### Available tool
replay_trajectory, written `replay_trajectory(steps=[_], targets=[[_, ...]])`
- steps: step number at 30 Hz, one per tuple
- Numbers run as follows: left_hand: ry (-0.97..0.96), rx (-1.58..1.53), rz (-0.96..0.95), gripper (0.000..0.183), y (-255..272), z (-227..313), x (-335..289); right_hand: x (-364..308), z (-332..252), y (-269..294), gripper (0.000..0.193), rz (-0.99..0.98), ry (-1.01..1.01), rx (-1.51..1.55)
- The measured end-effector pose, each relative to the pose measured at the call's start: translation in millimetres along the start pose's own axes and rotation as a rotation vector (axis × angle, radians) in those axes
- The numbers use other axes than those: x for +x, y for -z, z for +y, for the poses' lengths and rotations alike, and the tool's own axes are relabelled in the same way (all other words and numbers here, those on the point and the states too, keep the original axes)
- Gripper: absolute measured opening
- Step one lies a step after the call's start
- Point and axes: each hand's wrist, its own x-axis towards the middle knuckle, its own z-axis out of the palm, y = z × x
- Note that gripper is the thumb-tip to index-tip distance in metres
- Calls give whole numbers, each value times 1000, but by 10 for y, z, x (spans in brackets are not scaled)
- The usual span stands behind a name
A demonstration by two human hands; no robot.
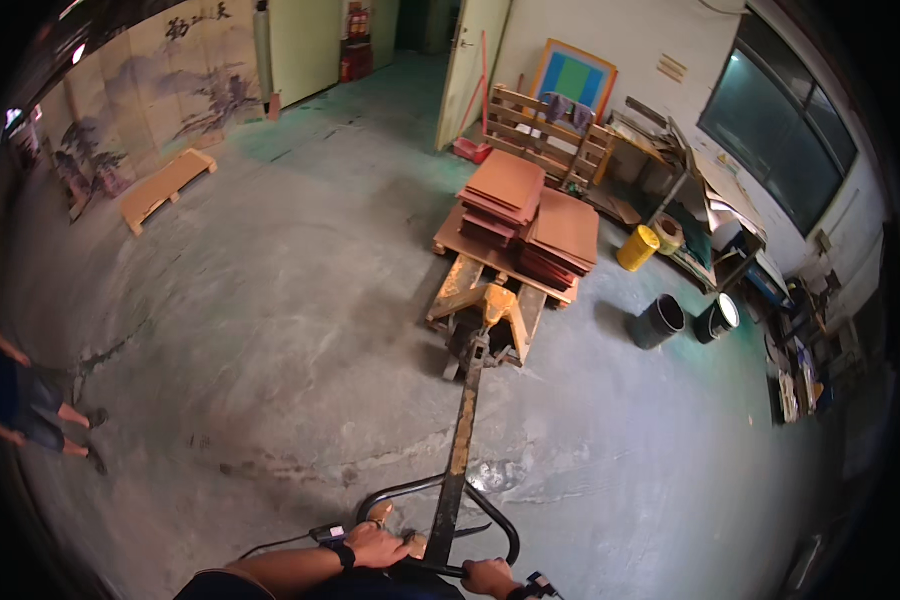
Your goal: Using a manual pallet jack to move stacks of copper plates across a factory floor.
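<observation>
1. My right hand (pixel 490 577) is wrapped round the near bar of the handle (pixel 449 505); my left hand (pixel 375 546) lies at its left side, how tightly I can't tell.
2. Done: the yellow pallet jack (pixel 498 302) sits under the wooden pallet (pixel 451 232), farther off, right of centre, stacked with brown boards (pixel 505 186).
3. Left: the load isn't off yet; whether it's raised, I can't tell.

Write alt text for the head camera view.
The wearer's left hand and right hand hold the black handle of a yellow pallet jack, its forks under a pallet stacked with brown sheets. A yellow bucket and two dark buckets stand at right; another person is at far left.
</observation>
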Motion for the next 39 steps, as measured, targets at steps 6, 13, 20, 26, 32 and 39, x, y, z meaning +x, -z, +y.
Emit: replay_trajectory(steps=[6, 13, 20, 26, 32, 39], targets=[[-145, -97, 636, 29, 2095, 595, 450, -624, 231, 2186, 40, 296, 3, -189], [240, -297, 496, 92, 3383, -8, 1193, -801, 112, 2430, 27, 507, 78, -141], [357, -639, 561, 84, 3650, -518, 1351, -914, -126, 2676, 22, 495, 88, -83], [38, -518, 661, 34, 3545, 146, 1083, -1282, -202, 2886, 19, 427, 37, -35], [-183, -188, 444, 41, 2907, 1430, -305, -1530, -571, 2946, 16, 474, 50, 0], [-121, 7, 296, 35, 1280, 1046, -866, -1180, -729, 1141, 23, 432, 123, -3]])
